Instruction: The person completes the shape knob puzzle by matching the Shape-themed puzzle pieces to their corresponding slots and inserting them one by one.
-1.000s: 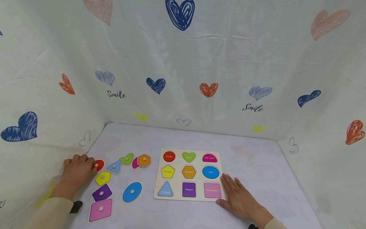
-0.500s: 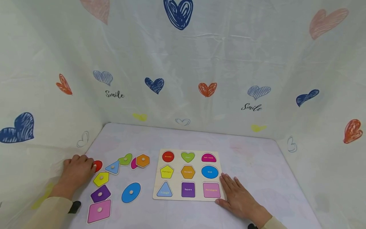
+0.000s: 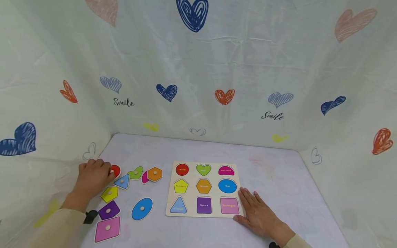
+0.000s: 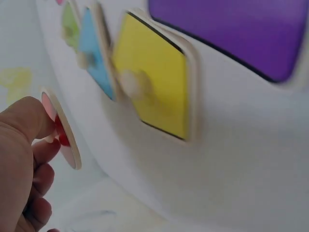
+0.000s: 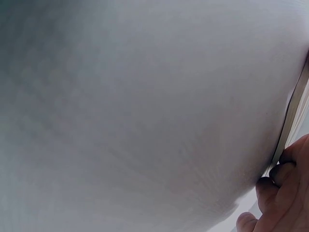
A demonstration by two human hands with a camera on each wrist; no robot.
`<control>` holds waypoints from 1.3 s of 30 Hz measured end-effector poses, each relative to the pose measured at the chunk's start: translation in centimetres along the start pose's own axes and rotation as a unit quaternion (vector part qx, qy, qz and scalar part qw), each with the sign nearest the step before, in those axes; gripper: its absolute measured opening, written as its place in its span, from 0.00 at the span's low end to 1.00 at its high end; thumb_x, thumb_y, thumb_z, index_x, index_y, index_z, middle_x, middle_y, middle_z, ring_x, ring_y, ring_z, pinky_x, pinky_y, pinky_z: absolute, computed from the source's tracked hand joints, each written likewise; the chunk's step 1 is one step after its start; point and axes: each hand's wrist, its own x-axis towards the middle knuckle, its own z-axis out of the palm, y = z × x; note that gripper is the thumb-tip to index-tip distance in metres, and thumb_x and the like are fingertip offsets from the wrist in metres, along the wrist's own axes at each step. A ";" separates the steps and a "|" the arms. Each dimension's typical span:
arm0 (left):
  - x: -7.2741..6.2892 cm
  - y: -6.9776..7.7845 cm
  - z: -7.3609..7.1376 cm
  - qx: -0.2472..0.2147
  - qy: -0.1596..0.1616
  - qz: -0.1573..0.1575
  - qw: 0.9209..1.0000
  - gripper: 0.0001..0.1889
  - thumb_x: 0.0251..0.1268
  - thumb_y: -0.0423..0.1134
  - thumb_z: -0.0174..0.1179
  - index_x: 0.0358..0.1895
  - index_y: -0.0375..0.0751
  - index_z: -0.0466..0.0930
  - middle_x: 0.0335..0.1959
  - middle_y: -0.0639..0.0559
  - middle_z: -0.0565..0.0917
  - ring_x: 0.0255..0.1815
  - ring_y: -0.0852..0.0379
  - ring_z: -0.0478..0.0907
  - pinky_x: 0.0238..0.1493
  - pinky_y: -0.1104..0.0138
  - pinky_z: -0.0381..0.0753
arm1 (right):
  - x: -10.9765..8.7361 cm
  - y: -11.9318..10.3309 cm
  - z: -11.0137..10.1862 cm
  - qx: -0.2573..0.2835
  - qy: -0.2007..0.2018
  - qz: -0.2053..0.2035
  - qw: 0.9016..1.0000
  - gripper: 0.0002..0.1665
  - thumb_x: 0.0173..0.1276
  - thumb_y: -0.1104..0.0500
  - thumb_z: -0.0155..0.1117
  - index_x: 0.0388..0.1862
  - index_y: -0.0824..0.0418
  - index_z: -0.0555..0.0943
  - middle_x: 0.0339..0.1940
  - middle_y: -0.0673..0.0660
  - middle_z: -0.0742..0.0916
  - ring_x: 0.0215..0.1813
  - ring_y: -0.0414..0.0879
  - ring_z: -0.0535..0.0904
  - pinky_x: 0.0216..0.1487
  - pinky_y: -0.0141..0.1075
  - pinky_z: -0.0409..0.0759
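Note:
My left hand [image 3: 93, 177] pinches a red circle puzzle piece [image 3: 116, 171] by its knob. In the left wrist view the circle piece [image 4: 63, 133] is tilted on edge, raised off the table, with thumb and finger at its knob. Just beside it in the head view lie a blue triangle piece [image 3: 124, 182] and a yellow pentagon piece [image 3: 105, 196]. My right hand [image 3: 260, 217] lies flat with straight fingers along the right edge of a wooden shape board [image 3: 192, 193]. The board carries printed coloured shapes with names. In the right wrist view fingertips [image 5: 282, 171] meet the board's edge.
Farther back are a green heart piece [image 3: 138, 172] and an orange hexagon [image 3: 150, 175] overlapping a magenta half-round [image 3: 144, 177]. Nearer lie a purple square [image 3: 113, 206], a pink rectangle [image 3: 103, 234] and a blue oval [image 3: 146, 205]. A heart-printed curtain [image 3: 192, 62] surrounds the table [image 3: 263, 165].
My left hand has moved right and slightly away from me, carrying the red circle piece from its place to beside the blue triangle. The right hand stays on the board's edge.

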 end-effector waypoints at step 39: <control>7.5 17.5 1.3 0.051 0.002 0.123 0.991 0.23 0.62 0.49 0.76 0.53 0.37 0.85 0.44 0.43 0.83 0.50 0.45 0.74 0.54 0.49 0.76 | -0.1 0.0 -0.2 0.000 0.009 -0.006 1.000 0.61 0.72 0.19 0.45 0.86 0.61 0.57 0.87 0.59 0.63 0.87 0.55 0.57 0.85 0.55 0.53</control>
